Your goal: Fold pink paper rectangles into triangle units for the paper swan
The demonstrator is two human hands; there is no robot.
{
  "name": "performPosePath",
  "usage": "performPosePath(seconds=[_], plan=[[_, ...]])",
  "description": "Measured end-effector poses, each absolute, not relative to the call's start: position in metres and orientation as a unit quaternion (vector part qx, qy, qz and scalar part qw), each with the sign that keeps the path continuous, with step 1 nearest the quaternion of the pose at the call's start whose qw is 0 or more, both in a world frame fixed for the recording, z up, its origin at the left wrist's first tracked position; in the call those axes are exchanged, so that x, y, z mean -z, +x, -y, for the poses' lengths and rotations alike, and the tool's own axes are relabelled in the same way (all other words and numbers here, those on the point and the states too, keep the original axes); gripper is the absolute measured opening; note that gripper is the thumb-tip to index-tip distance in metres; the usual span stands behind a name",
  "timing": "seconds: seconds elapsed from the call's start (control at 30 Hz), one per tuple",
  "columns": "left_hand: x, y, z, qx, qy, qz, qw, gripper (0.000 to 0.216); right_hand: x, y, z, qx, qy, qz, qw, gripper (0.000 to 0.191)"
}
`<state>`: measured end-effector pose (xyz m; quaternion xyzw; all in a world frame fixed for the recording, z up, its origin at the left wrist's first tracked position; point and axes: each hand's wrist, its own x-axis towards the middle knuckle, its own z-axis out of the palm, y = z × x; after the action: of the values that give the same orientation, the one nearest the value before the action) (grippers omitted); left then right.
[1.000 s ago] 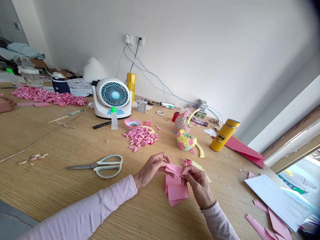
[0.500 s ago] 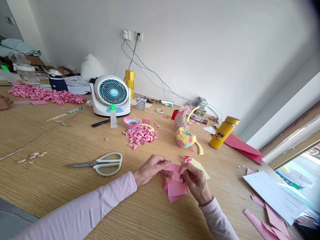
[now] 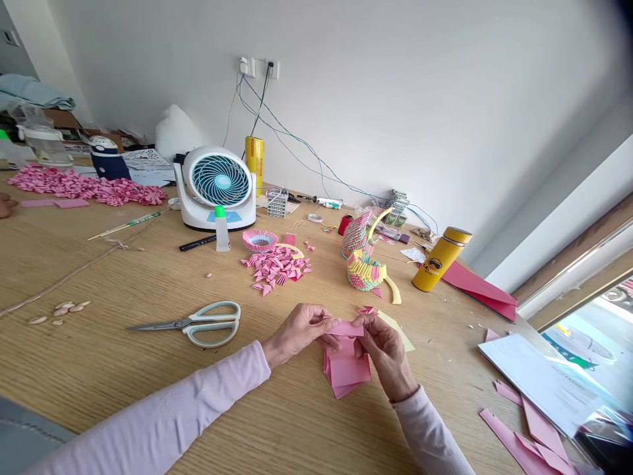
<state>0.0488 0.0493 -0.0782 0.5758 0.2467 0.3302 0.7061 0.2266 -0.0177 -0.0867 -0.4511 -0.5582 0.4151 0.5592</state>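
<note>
- Moved since a second ago: narrow piece of pink paper (image 3: 347, 328), now nearly level between the two hands; earlier it sloped down to the right.
- Left hand (image 3: 295, 334): fingers closed on the paper's left end, thumb on top, other fingers curled beneath.
- Right hand (image 3: 386, 349): thumb and forefinger pinched together at its right end, no gap seen between them.
- Pink paper held above a loose stack of pink paper rectangles (image 3: 350, 375) on the pale wood-grain tabletop (image 3: 148, 402).
- Just beyond the right hand: small folded pink pieces (image 3: 366, 310) and pale yellow paper sheets (image 3: 398, 328).
- Left of the hands, apart: scissors with white-and-pale-green handles (image 3: 213, 324), blades pointing left.
- Farther out: heap of folded pink paper triangles (image 3: 277, 266), touching a round pink-rimmed paper bowl (image 3: 260, 241).
- Right of that heap: yellow, pink and green folded-paper basket (image 3: 364, 273); beyond, a tilted-looking yellow cylindrical flask (image 3: 442, 260).
- Behind: white fan with blue grille (image 3: 217, 188).
</note>
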Motion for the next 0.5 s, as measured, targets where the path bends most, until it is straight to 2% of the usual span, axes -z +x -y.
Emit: performPosePath(seconds=[0.3,0.5], plan=[[0.0689,0.0470,-0.0476,-0.302,0.594,-0.216,0.714,0.039,0.0813,0.2214,0.0201,-0.399,-0.494,0.526,0.566,0.028],[0.0711,0.0467,-0.0488,-0.335,0.590,-0.247,0.692,0.034,0.0775,0.2202,0.0212,-0.382,-0.525,0.538,0.537,0.028]])
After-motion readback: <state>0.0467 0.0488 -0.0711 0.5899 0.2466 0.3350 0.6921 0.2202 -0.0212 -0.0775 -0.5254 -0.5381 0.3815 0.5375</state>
